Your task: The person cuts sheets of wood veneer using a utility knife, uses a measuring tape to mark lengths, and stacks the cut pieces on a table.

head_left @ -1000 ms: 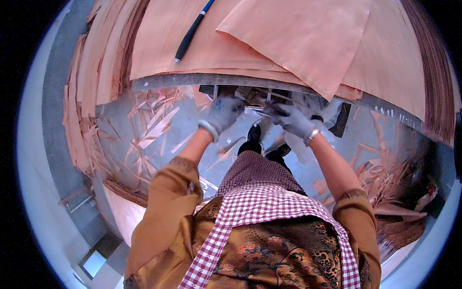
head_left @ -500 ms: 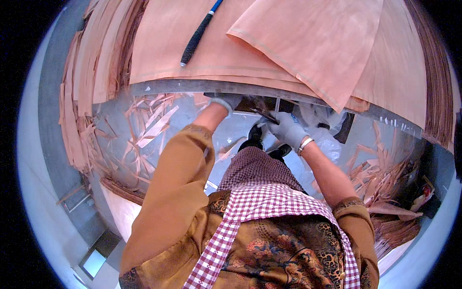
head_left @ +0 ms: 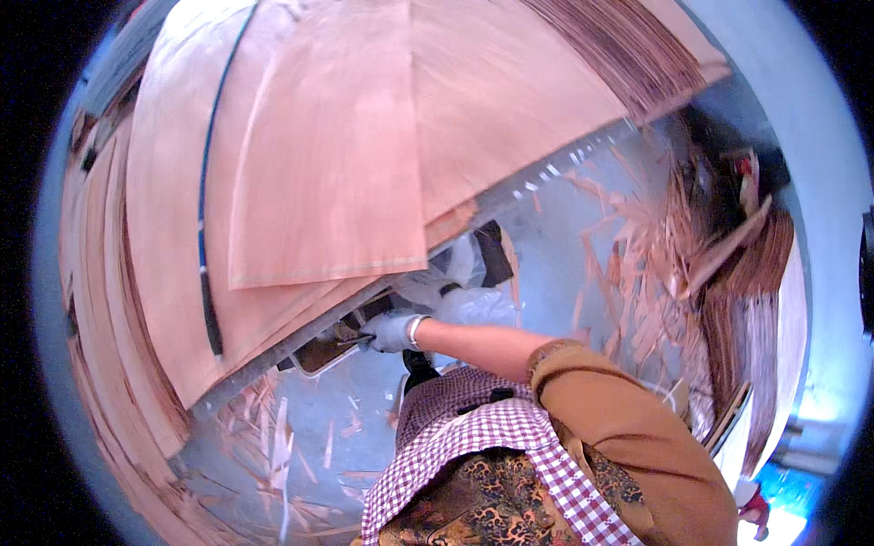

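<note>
My right hand (head_left: 390, 330), in a pale grey glove, is closed around a dark thin tool (head_left: 353, 340) whose kind I cannot make out. It is at an open tray or drawer (head_left: 328, 364) with a light rim, just below the near edge of the table. My left hand is out of the picture. Above, wide reddish wood veneer sheets (head_left: 332, 182) lie overlapping on the table. On the sheets, left of my hand, rests a long thin blue rod with a black grip (head_left: 210, 314).
Stacks of veneer stand at the left (head_left: 109, 300), the top right (head_left: 628, 64) and the right (head_left: 746, 309). Torn veneer strips (head_left: 651, 264) litter the floor on both sides. Clear plastic (head_left: 478, 307) hangs or lies beside my wrist, under the table edge.
The view has swung, so the table edge now slants. My left hand, earlier at the table edge, has gone from sight. My right hand with the tool is now by the tray.
</note>
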A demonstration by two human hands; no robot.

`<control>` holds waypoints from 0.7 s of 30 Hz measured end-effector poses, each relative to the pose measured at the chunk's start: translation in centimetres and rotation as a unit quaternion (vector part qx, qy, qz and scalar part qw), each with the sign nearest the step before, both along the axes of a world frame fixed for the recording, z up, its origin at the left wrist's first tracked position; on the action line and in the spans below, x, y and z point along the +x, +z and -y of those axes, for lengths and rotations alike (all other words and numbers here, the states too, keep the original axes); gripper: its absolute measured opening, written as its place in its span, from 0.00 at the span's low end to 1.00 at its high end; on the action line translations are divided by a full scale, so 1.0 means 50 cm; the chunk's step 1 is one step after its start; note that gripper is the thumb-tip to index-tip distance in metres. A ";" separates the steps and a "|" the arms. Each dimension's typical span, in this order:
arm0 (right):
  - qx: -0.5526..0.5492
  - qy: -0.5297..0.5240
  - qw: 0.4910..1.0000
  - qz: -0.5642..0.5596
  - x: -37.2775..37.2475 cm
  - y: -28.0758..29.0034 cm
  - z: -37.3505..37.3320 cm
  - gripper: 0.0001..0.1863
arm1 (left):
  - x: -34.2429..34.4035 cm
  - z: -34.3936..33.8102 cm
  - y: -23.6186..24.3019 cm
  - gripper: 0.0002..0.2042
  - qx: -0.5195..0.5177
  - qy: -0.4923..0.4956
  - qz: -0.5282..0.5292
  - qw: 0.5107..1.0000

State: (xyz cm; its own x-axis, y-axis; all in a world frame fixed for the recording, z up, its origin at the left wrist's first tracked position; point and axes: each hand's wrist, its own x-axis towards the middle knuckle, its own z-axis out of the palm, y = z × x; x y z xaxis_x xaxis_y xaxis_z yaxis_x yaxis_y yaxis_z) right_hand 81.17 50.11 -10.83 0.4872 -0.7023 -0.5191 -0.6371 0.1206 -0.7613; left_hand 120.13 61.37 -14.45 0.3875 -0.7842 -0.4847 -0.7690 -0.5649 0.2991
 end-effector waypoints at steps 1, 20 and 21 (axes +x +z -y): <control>-0.025 0.038 0.999 -0.021 -0.014 0.004 0.002 0.15 | -0.016 -0.028 0.002 0.12 0.013 0.016 -0.018 1.000; -0.140 -0.276 0.868 0.389 -0.881 0.327 -0.588 0.25 | -1.311 -0.125 0.422 0.17 0.301 -0.287 -0.607 0.677; -0.161 -0.293 0.874 0.353 -0.924 0.316 -0.606 0.25 | -1.355 -0.129 0.424 0.18 0.346 -0.223 -0.625 0.664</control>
